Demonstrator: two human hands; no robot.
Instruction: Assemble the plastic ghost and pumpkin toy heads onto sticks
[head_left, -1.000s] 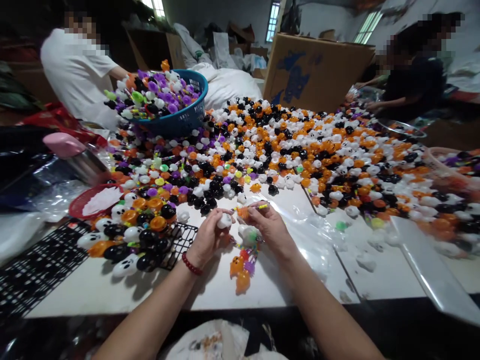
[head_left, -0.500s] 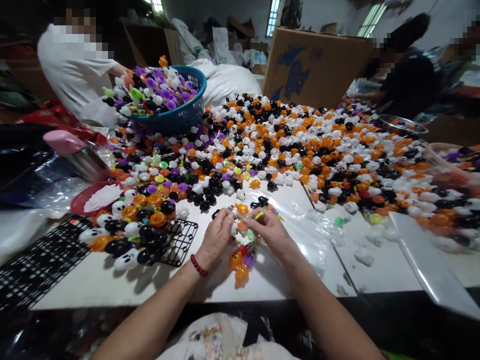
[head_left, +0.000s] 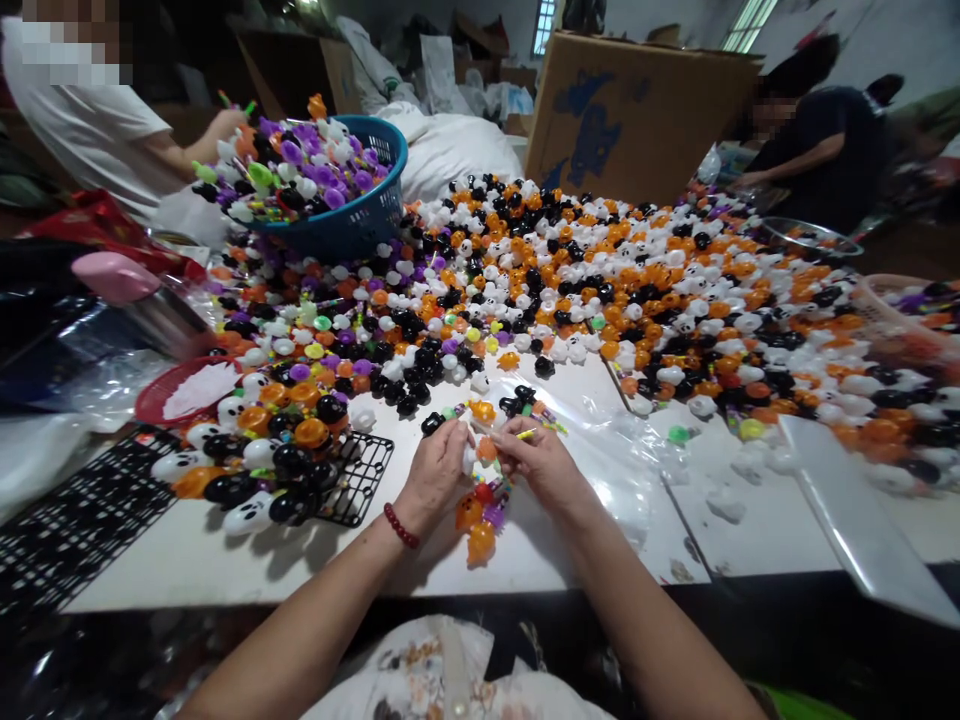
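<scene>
At the hands' nine o'clock, glossy toys point(head_left: 274, 455) crowd a black grid point(head_left: 363, 478) — likely kept within reach. The left hand point(head_left: 437, 468) curls narrowly; its grip I cannot tell. Orange toys point(head_left: 481, 545) lie at six o'clock. The right hand point(head_left: 536, 460) pinches a yellow stick point(head_left: 528, 434), seemingly for control — clear plastic point(head_left: 626, 485) at three.

Narrow gap of bare tabletop point(head_left: 406, 443) between left hand point(head_left: 436, 468) and black grid point(head_left: 361, 478); toy heap point(head_left: 585, 275) a barrier ahead.
</scene>
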